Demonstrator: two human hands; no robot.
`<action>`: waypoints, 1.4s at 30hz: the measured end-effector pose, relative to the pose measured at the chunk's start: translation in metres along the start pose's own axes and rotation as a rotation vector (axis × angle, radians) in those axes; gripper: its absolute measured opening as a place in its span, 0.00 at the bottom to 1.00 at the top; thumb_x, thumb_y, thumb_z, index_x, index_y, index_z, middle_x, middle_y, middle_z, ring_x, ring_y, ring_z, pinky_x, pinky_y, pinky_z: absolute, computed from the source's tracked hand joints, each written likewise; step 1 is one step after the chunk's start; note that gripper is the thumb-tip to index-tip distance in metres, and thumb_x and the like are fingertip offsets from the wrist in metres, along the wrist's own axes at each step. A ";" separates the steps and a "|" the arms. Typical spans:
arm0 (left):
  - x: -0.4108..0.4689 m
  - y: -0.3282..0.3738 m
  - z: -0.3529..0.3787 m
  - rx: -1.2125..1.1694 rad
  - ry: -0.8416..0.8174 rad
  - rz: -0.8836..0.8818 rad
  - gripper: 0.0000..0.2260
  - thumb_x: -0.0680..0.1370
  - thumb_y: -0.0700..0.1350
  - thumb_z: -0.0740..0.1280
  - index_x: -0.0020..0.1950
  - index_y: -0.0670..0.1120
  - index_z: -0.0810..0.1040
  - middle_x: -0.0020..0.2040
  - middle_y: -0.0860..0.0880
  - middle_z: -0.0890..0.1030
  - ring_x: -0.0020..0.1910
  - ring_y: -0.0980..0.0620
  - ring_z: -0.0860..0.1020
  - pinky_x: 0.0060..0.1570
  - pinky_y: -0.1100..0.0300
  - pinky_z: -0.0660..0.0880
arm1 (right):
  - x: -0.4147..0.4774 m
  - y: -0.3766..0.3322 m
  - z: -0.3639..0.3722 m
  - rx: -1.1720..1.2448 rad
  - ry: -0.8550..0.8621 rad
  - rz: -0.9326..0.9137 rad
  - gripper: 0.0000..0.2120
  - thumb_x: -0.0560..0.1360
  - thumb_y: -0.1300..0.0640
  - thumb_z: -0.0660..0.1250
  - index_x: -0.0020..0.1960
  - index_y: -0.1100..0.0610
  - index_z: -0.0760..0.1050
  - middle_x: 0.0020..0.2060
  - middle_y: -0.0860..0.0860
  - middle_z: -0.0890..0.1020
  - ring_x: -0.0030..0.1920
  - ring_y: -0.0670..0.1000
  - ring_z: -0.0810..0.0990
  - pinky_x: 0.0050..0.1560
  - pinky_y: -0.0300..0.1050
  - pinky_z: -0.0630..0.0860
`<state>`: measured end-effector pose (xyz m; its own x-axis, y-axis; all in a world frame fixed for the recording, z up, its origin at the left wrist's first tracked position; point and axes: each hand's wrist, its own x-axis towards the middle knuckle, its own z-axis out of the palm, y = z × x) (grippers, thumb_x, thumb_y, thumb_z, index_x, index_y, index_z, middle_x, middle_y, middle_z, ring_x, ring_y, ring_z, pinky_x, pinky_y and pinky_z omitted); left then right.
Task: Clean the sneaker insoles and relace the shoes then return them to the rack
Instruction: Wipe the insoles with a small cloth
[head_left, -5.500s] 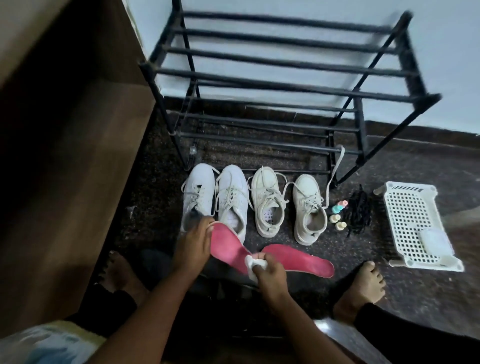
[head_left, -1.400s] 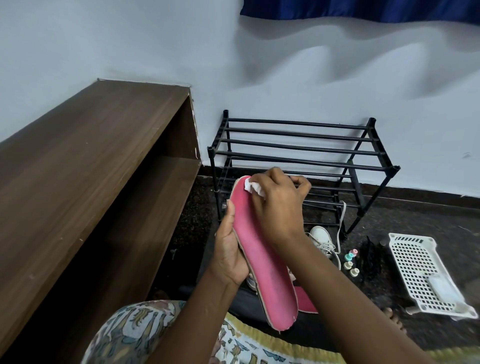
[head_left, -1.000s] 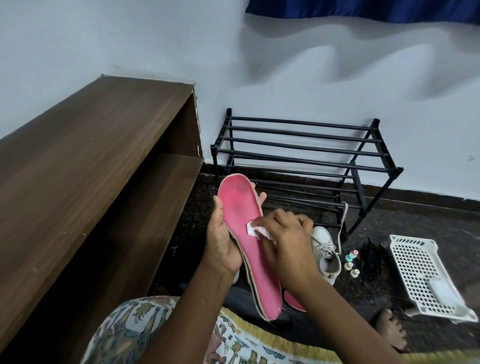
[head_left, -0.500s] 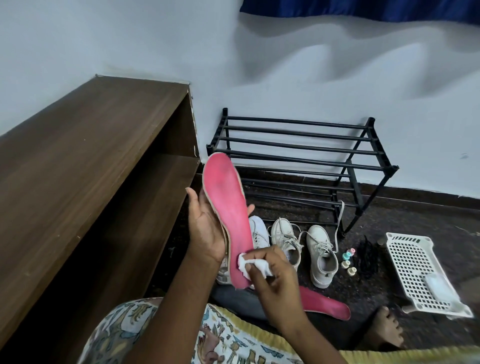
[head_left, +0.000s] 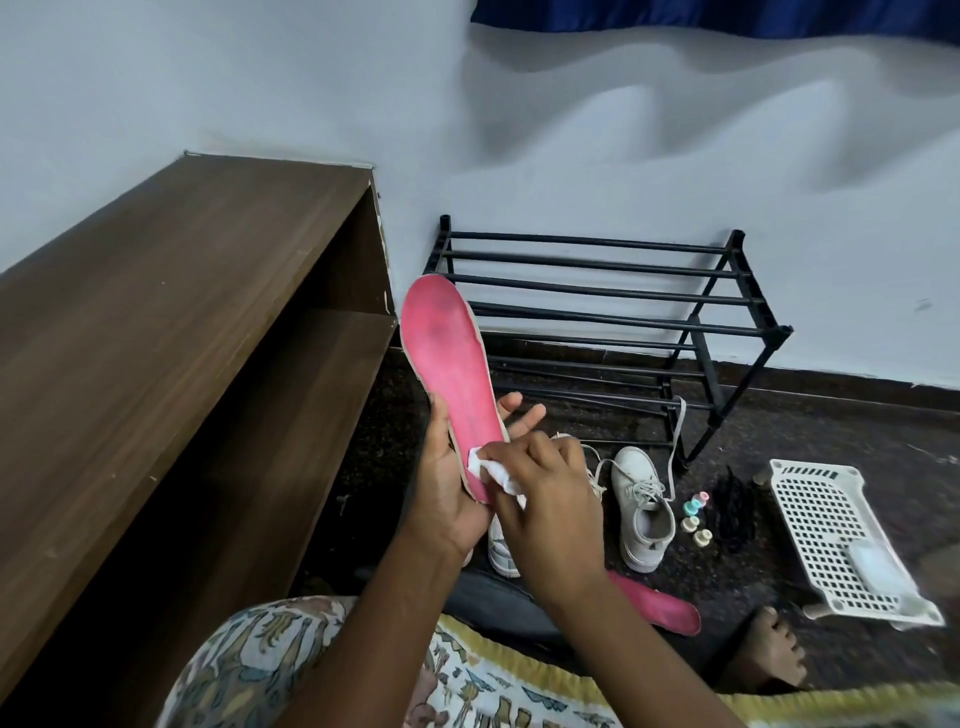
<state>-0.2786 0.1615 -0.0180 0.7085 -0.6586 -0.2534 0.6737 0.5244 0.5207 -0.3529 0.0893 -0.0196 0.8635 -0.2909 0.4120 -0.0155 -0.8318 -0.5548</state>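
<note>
A pink insole stands upright in front of me, toe end up, held by its lower part in my left hand. My right hand presses a small white wipe against the insole's heel end. A second pink insole lies on the dark floor behind my right forearm. One white sneaker stands in plain sight with its laces loose; another white sneaker shows only partly below my hands. The black metal shoe rack stands bare against the wall.
A brown wooden shelf unit fills the left side. Right of the sneakers lie small pastel caps, a bundle of black laces and a white perforated basket. A bare foot rests at the lower right.
Over the last seconds I lifted the insole from the floor to upright. My right hand has wiped down it from the toe to the heel end, where it stays.
</note>
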 end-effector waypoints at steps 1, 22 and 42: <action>0.000 0.001 0.000 -0.021 -0.012 0.016 0.31 0.76 0.65 0.49 0.48 0.41 0.80 0.44 0.43 0.84 0.47 0.45 0.84 0.50 0.48 0.78 | -0.002 0.000 0.000 0.004 0.014 -0.014 0.12 0.71 0.57 0.67 0.51 0.44 0.77 0.42 0.44 0.75 0.45 0.48 0.68 0.34 0.44 0.72; -0.005 -0.003 0.000 -0.042 -0.147 -0.048 0.36 0.74 0.66 0.58 0.70 0.40 0.69 0.68 0.40 0.71 0.68 0.43 0.71 0.66 0.48 0.69 | 0.018 -0.009 -0.015 -0.092 0.087 -0.139 0.09 0.72 0.50 0.61 0.47 0.44 0.80 0.40 0.42 0.78 0.44 0.48 0.67 0.40 0.45 0.56; -0.015 -0.010 0.011 -0.078 -0.270 -0.064 0.27 0.76 0.55 0.67 0.68 0.38 0.71 0.65 0.40 0.75 0.66 0.45 0.73 0.64 0.52 0.71 | 0.034 -0.010 -0.030 -0.116 0.190 -0.188 0.09 0.72 0.53 0.63 0.49 0.46 0.80 0.42 0.44 0.78 0.46 0.48 0.68 0.43 0.45 0.55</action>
<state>-0.2981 0.1599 -0.0103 0.5895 -0.8061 -0.0519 0.7367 0.5101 0.4440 -0.3386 0.0734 0.0211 0.7470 -0.2006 0.6339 0.0691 -0.9248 -0.3741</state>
